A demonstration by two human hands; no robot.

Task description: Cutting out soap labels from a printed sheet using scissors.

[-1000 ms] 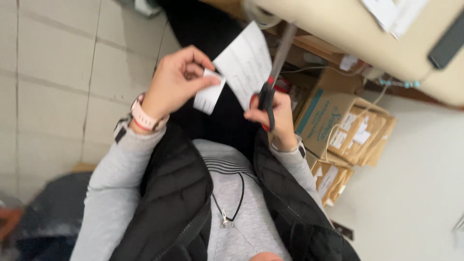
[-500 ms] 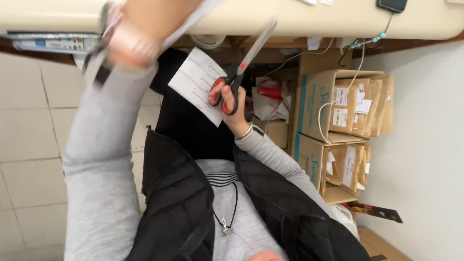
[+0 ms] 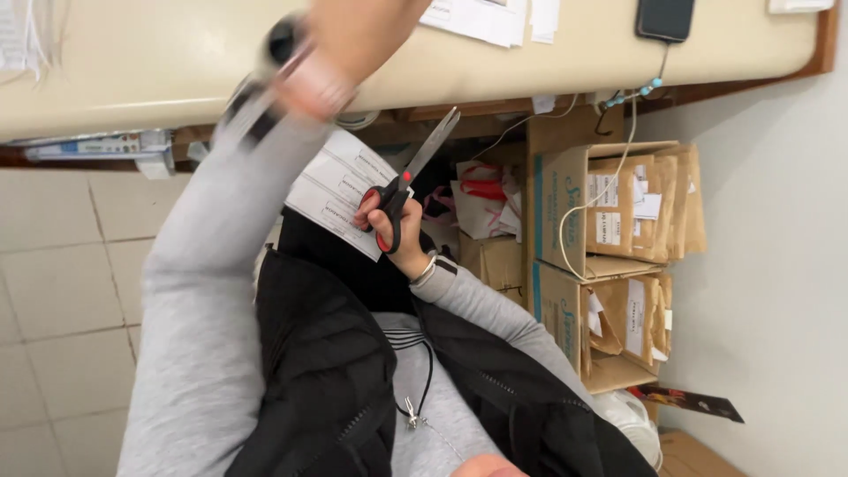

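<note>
My right hand (image 3: 395, 231) is at lap height, just below the table edge. It grips a pair of scissors (image 3: 422, 163) with black and red handles, blades closed and pointing up at the table. A white printed sheet (image 3: 340, 190) is pressed against the same hand, beside the handles. My left hand (image 3: 353, 35) is raised over the beige table (image 3: 132, 79). It is blurred and cut off by the top edge, so anything it holds is hidden. A watch sits on that wrist (image 3: 283, 53).
White papers (image 3: 481, 18) and a dark phone (image 3: 664, 16) on a cable lie on the table. Stacked cardboard boxes of brown envelopes (image 3: 609, 212) stand under it at the right, next to a white wall. Crumpled scraps (image 3: 486, 194) and tiled floor (image 3: 62, 283) are below.
My left hand has let go of the sheet and swung up over the table. My right hand has kept the scissors and the sheet, lowering slightly toward my lap.
</note>
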